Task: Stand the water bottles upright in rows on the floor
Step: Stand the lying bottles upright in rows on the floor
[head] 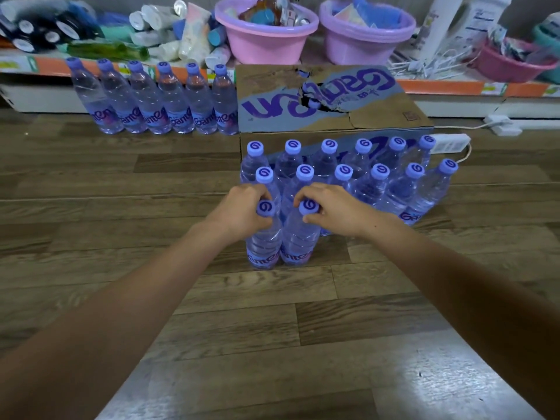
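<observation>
Two clear water bottles with purple caps stand upright side by side on the wooden floor at the middle of the view. My left hand (242, 210) grips the neck of the left bottle (263, 244). My right hand (331, 209) grips the neck of the right bottle (297, 241). Both bottles rest on the floor, in front of two rows of several upright bottles (378, 183). Another row of several bottles (157, 101) stands farther back at the left, against the shelf base.
A torn cardboard box (327, 98) with purple lettering stands behind the rows. A white power strip (448, 144) and cable lie to its right. A low shelf (454, 86) at the back holds pink basins (266, 34) and packaged goods. Wooden floor (121, 183) spreads left and toward me.
</observation>
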A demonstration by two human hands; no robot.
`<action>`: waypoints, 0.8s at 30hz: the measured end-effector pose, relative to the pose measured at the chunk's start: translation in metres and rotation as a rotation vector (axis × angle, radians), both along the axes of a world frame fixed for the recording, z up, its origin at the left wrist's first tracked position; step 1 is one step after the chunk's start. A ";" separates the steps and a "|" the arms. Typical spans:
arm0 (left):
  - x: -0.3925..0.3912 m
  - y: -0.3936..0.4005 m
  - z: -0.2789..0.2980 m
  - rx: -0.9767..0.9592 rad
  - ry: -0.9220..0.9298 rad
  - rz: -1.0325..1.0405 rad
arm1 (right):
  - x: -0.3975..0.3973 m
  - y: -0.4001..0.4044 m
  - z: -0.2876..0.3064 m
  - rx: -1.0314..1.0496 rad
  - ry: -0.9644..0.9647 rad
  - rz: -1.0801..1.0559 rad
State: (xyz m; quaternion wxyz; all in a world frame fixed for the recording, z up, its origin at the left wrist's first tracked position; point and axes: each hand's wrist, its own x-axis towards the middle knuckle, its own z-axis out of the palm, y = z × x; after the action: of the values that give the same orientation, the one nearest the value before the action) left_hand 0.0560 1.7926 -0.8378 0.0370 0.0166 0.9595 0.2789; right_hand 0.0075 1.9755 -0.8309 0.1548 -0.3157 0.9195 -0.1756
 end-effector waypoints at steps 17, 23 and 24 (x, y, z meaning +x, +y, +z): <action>0.004 -0.005 -0.013 0.226 -0.043 0.059 | 0.026 -0.006 -0.013 -0.084 0.005 -0.177; 0.005 -0.005 -0.010 0.176 -0.034 0.049 | 0.029 -0.010 -0.007 -0.051 0.012 -0.203; 0.005 -0.005 -0.009 0.161 -0.043 0.046 | 0.029 -0.009 -0.005 -0.038 0.003 -0.194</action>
State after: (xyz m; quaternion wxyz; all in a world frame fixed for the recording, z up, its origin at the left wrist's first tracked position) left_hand 0.0606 1.7877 -0.8466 0.0497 -0.0088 0.9331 0.3560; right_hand 0.0360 1.9665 -0.8359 0.1299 -0.2281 0.9425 -0.2067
